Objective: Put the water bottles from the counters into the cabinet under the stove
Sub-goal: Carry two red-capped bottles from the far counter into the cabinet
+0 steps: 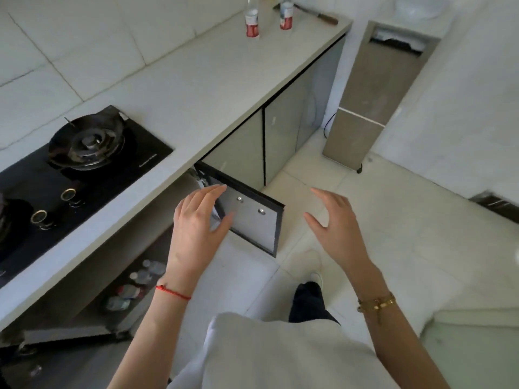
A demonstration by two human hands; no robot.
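Note:
Two water bottles with red-and-white labels, one (252,22) and another (286,14), stand upright at the far end of the pale counter (196,88). Under the black stove (70,175) the cabinet is open, and several bottles (134,284) lie inside on its floor. The cabinet door (252,217) swings out toward me. My left hand (196,228) hovers in front of the door's inner face with relaxed fingers, holding nothing. My right hand (337,223) floats open above the floor tiles, right of the door.
A knife (317,14) lies on the counter behind the bottles. A tall beige fridge (370,88) stands past the counter's end. Closed grey cabinet doors (286,136) run under the counter. My leg and shoe (309,287) are on the white tiled floor.

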